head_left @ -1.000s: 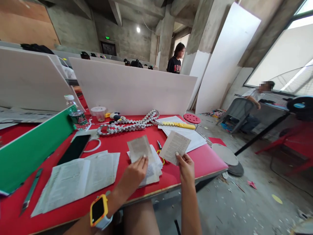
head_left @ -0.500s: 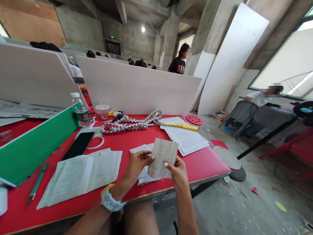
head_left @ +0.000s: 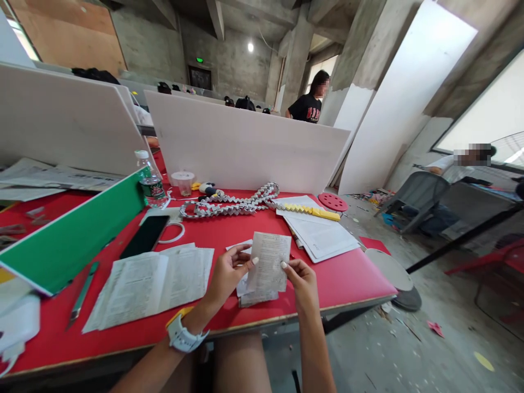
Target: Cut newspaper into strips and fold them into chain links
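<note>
One printed sheet [head_left: 270,262], held upright between both hands. Right hand [head_left: 302,278] gripped its right edge, thumb on the near face, fingers curled behind. Left hand [head_left: 235,268] held the left edge lightly by the thumb tip, its fingers bent and partly hidden by the paper. Left wrist wore a watch with a pale strap [head_left: 186,334].

Sheet stood above a small pile of papers [head_left: 258,299] on the red table [head_left: 347,275], covering much of it. To the left lay overlapping printed pages [head_left: 176,281]; just beyond, a black phone [head_left: 145,236] with a white ring [head_left: 172,233] beside it. Farther left, a slim green tool [head_left: 84,292] near a green board [head_left: 82,237] standing on edge.

Toward the back: clear bottle [head_left: 151,185], plastic cup [head_left: 183,184], grey-white zigzag chain [head_left: 235,206] with a yellow end [head_left: 313,212] over white sheets [head_left: 323,237]. Behind these, a white panel [head_left: 245,142]; past it, a person in a black top [head_left: 308,108]. Far right, another person sat in a grey chair [head_left: 421,191].
</note>
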A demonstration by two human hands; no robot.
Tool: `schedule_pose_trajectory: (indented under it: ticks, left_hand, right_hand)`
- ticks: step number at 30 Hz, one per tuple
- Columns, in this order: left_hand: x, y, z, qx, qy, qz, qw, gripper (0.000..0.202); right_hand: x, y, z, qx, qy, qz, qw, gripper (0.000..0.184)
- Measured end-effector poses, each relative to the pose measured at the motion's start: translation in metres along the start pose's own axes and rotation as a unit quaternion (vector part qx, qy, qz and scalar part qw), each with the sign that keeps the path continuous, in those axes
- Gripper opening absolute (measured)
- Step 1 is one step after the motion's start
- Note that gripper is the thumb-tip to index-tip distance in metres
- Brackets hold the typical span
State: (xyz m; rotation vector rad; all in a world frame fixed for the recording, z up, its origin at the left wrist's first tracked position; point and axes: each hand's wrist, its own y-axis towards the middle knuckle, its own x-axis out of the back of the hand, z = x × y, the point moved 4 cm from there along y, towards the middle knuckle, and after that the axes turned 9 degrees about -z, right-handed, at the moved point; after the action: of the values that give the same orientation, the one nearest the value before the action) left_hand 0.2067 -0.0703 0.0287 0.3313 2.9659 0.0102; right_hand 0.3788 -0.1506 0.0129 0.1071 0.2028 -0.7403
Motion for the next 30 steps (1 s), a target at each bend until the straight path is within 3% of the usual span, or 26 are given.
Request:
schedule_pose_trajectory:
  ticks: [4,8,11,14,17,20,22,25,28,30]
  left_hand:
    - [-0.003,0.000,0.001,-0.014,-0.023,0.022,0.999,0.040]
    - [-0.005,0.000,0.005,-0.011,-0.036,0.040,0.998,0.038]
    - [-0.004,0.000,0.004,-0.011,-0.040,0.064,0.997,0.041]
    - [0.002,0.000,0.000,-0.006,-0.026,0.054,0.998,0.044]
    - [0.011,-0.002,-0.003,-0.004,0.000,0.005,1.000,0.054]
    - [0.015,-0.012,-0.008,-0.066,0.051,-0.043,0.996,0.073]
    - [0.010,-0.020,-0.009,-0.089,0.056,-0.019,0.994,0.085]
    - [0.001,-0.026,-0.005,-0.027,-0.016,0.016,0.999,0.087]
    - [0.001,-0.022,-0.001,0.054,-0.081,0.011,0.995,0.068]
    - [0.006,-0.017,0.000,0.075,-0.092,0.005,0.993,0.053]
  right_hand:
    - [-0.012,-0.009,0.003,-0.004,0.014,0.024,1.000,0.029]
    - [-0.030,-0.021,0.013,-0.032,0.054,0.124,0.990,0.042]
    - [-0.034,-0.025,0.019,-0.035,0.053,0.154,0.986,0.034]
    - [-0.033,-0.024,0.021,-0.023,0.033,0.134,0.990,0.028]
    - [-0.035,-0.023,0.019,-0.011,0.000,0.110,0.994,0.029]
    - [-0.038,-0.024,0.018,0.032,-0.061,0.058,0.996,0.029]
    - [-0.042,-0.028,0.019,0.070,-0.105,0.031,0.991,0.028]
    - [-0.050,-0.035,0.019,0.102,-0.145,0.042,0.983,0.024]
    - [-0.053,-0.036,0.018,0.101,-0.167,0.065,0.979,0.027]
    - [-0.051,-0.033,0.016,0.098,-0.170,0.065,0.978,0.033]
